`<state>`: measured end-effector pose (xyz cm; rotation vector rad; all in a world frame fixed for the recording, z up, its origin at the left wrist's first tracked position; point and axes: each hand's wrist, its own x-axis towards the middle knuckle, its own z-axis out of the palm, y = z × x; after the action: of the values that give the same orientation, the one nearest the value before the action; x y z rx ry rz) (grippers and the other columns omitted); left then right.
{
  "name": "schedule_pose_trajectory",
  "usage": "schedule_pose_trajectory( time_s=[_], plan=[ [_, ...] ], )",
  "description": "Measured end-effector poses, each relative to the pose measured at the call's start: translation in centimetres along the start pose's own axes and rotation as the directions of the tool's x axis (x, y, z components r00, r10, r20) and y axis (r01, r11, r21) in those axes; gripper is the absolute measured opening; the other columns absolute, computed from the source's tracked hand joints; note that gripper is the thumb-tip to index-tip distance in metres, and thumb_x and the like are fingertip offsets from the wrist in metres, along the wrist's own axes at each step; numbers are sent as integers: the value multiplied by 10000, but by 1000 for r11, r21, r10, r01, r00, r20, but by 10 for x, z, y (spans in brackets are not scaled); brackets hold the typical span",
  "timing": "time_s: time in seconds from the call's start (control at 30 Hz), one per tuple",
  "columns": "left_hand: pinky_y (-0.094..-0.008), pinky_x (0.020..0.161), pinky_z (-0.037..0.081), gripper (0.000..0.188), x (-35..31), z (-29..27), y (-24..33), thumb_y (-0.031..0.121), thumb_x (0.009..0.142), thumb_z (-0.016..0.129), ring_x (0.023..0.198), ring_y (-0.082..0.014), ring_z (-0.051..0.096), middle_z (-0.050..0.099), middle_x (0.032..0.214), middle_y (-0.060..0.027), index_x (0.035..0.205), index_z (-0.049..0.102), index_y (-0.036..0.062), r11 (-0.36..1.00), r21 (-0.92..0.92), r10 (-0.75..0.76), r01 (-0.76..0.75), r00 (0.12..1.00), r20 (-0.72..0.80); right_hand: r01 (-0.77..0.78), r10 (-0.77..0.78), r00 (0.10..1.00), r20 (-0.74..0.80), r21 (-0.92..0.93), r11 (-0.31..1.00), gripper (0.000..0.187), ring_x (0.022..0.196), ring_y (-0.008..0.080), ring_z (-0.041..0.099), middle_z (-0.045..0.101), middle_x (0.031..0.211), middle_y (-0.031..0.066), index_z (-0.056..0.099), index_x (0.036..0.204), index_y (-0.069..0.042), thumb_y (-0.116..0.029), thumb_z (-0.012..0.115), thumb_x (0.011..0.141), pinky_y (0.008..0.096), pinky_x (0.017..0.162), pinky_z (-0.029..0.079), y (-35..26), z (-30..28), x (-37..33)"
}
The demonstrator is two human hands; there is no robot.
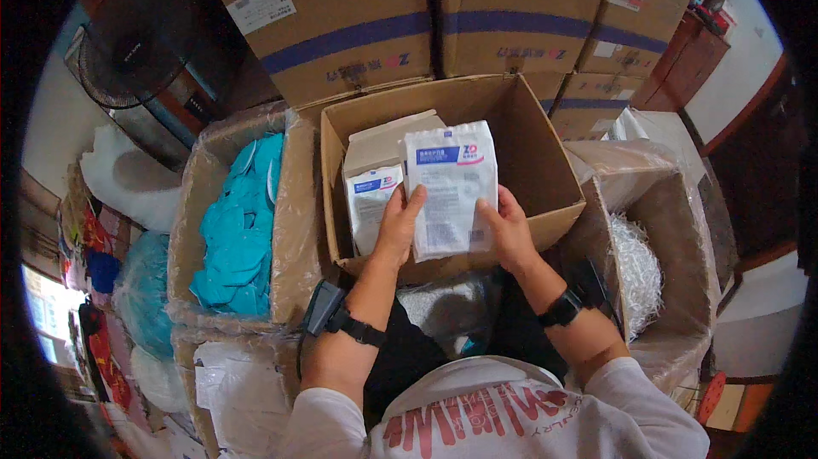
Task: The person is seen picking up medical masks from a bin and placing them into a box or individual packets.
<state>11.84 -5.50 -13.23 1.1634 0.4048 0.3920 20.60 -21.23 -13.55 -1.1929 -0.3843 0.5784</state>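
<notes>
Between both hands I hold a flat white packet (452, 212) with blue and pink print, upright above an open cardboard box (554, 195). My left hand (399, 225) grips its left edge, thumb on the front. My right hand (514, 233) grips the right edge in the same way, the fingers mostly hidden behind. Just left of the held packet, a similar white packet (373, 195) stands in an open white carton (385, 131) inside the box. The held packet covers part of that carton.
A plastic-lined box of teal flat pieces (234, 242) stands left, one with white strands (635, 276) right. Large sealed cartons (520, 25) are stacked behind. Nearer left is a box with white sheets (243, 395). A fan (128, 59) stands far left.
</notes>
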Motion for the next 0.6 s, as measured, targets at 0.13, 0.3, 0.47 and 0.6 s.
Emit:
schedule_pose_trajectory(
  time_s=[0.13,0.3,0.47,0.6],
  plan=[
    [-289,939,341,467,-19,12,0,194,885,527,1082,-167,461,501,1177,-92,1279,363,4,989,133,47,-58,995,84,-18,21,998,53,-47,999,450,1102,164,456,487,1193,72,352,1274,-26,-92,532,867,317,946,348,-11,-15,-40],
    [-294,959,331,484,-65,20,33,151,881,510,1154,-202,434,457,1254,-139,1302,329,-5,786,593,-13,-175,954,300,230,-215,973,81,-289,929,542,1117,185,436,460,1210,94,321,1301,-53,-122,591,837,326,960,338,-50,-43,-62],
    [-326,892,394,397,-93,19,37,235,871,523,1056,-267,532,556,1122,-163,1218,452,54,745,600,-82,-291,853,516,251,2,929,370,-633,732,287,708,165,553,568,802,109,502,1026,-14,-212,599,843,292,625,454,-82,-25,-75],
    [-378,753,447,279,-109,27,49,272,875,496,895,-327,577,593,949,-169,1071,517,74,538,787,-187,-302,868,460,136,89,948,307,-640,756,236,668,150,528,551,740,98,507,931,-23,-232,587,857,297,595,437,-62,-24,-102]
  ],
)
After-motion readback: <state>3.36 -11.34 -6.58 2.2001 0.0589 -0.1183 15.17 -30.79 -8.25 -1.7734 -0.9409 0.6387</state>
